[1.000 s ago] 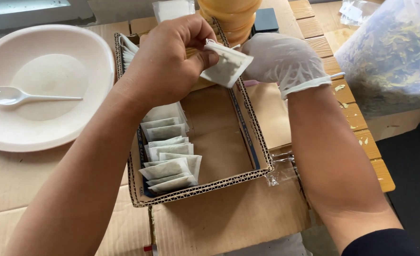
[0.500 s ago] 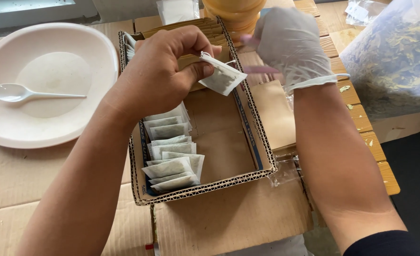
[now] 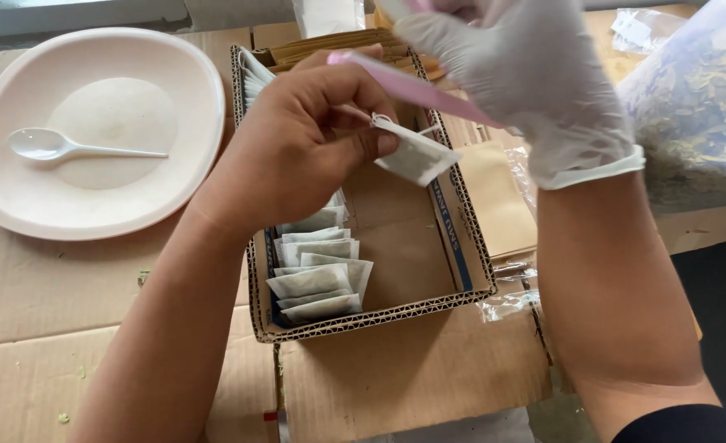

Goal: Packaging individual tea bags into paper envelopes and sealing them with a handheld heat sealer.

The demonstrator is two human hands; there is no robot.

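Above the cardboard box [image 3: 363, 316], my bare left hand [image 3: 297, 152] pinches a small white sachet [image 3: 416, 156]; my gloved right hand [image 3: 527, 78] grips a pink strip [image 3: 412, 86].

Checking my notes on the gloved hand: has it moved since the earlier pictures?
Yes. The right hand has risen toward the far end of the cardboard box, now holding a pink strip.

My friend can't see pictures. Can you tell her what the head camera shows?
A bare left hand pinches a small white tea bag above a cardboard box of stacked tea bags, while the gloved right hand holds a pink strip.
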